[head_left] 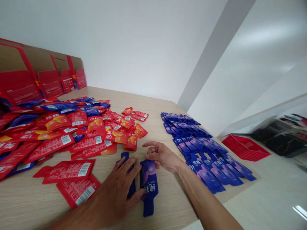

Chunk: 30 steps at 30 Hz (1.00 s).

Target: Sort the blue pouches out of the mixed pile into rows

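My left hand (115, 188) lies flat with fingers spread on a blue sachet (130, 188) on the wooden table (165, 134). Beside it lies another blue sachet (148, 187) with a narrow neck pointing toward me. My right hand (161, 156) rests at that sachet's far end, fingers loosely curled and touching its top edge. Red sachets (79, 190) with barcodes lie just left of my left hand.
A large heap of red and blue sachets (59, 127) covers the left of the table. Rows of overlapping blue sachets (201, 150) run along the right edge. Flat red cartons (48, 80) lean against the wall. A red basket (246, 147) sits on the floor at right.
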{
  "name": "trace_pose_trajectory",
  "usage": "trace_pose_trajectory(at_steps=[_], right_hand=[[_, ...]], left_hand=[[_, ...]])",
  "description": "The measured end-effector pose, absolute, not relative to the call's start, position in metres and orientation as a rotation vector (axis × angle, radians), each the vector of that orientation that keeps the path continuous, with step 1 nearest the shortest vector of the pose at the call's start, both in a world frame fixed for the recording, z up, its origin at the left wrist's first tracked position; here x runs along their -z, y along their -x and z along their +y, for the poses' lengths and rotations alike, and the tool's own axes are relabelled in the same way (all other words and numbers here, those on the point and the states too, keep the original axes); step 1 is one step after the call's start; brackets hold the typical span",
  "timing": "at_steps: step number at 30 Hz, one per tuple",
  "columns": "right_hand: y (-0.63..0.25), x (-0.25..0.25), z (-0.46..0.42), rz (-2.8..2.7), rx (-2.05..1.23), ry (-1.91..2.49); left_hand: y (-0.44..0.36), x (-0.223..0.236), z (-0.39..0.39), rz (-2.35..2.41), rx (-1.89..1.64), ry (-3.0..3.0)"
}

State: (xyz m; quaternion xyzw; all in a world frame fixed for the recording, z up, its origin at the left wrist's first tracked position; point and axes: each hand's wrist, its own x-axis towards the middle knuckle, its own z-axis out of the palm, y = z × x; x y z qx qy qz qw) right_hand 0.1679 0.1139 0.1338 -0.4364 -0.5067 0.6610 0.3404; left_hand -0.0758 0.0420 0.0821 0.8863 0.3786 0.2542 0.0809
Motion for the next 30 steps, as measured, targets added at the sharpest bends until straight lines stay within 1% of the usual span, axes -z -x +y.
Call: trace_pose_trajectory(at_steps=[4, 7, 10, 13, 15, 17, 21, 23, 26, 30], right_hand=[[-0.167, -0.148, 0.111, -1.185, -1.605, 1.022], [-0.160, -0.156, 0.108, -1.090, -1.369, 0.948], [-0.146, -0.155, 0.104, -1.011, -1.114, 0.879], [-0.132, -0.148, 0.096, -1.030, -1.011, 0.857], [-0.129, -0.143, 0.090, -1.121, -0.999, 0.887], [-0.132, -0.142, 0.083, -1.292, -0.885, 0.980], [-0.145, -0.154, 0.068, -1.883, -0.288, 1.063], [-0.148, -0.163, 0.061, -2.188, -0.108, 1.003], [-0.147, -0.171, 0.051, -2.416, -0.020, 0.991], [-0.142, -0.171, 0.040, -2.463, -0.042, 1.015]], left_hand=[[0.077, -0.090, 0.042, 1.156, -0.992, -2.188], [0.075, -0.108, 0.044, 1.127, -1.118, -1.666], [0.071, -0.130, 0.048, 0.949, -1.140, -1.137], [0.068, -0.142, 0.051, 0.858, -1.121, -0.845], [0.068, -0.142, 0.052, 0.873, -1.159, -0.793], [0.069, -0.140, 0.053, 0.913, -1.201, -0.793], [0.072, -0.137, 0.056, 1.002, -1.191, -0.945], [0.073, -0.138, 0.055, 1.051, -1.166, -1.032], [0.075, -0.138, 0.055, 1.110, -1.123, -1.117], [0.077, -0.132, 0.056, 1.099, -1.086, -1.148]])
